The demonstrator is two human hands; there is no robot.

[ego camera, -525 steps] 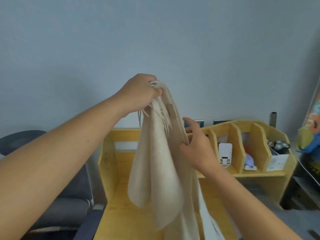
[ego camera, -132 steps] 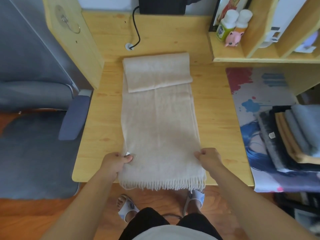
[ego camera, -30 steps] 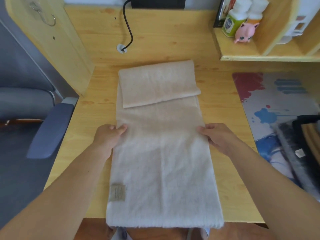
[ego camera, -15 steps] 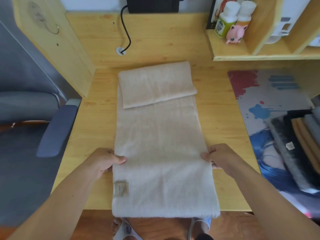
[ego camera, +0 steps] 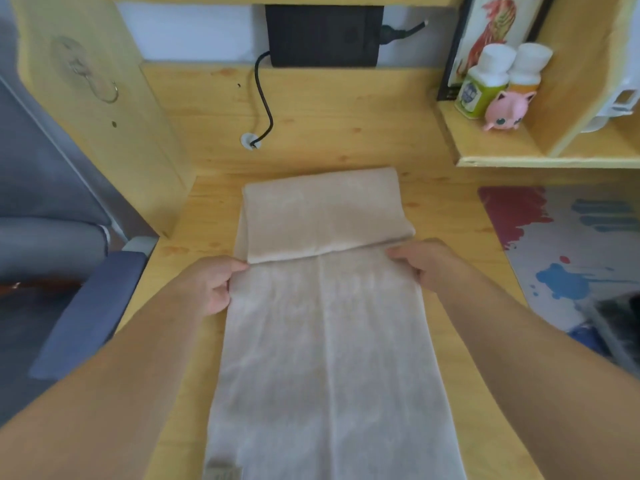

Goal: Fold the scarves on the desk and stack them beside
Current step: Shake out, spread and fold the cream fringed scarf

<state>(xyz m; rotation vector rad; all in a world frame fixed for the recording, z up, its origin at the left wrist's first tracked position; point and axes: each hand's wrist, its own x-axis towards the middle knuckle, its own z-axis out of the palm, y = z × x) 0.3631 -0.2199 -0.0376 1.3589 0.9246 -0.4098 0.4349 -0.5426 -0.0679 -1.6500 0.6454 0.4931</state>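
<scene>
Both hands (ego camera: 213, 284) pinch scarf (ego camera: 322, 341); cable (ego camera: 263, 102) behind.

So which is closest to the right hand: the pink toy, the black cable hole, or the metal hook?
From the right hand:
1. Round pink toy figure, up on the right shelf.
2. Black cable's white desk hole, back left.
3. Metal hook, far left wooden panel.
</scene>
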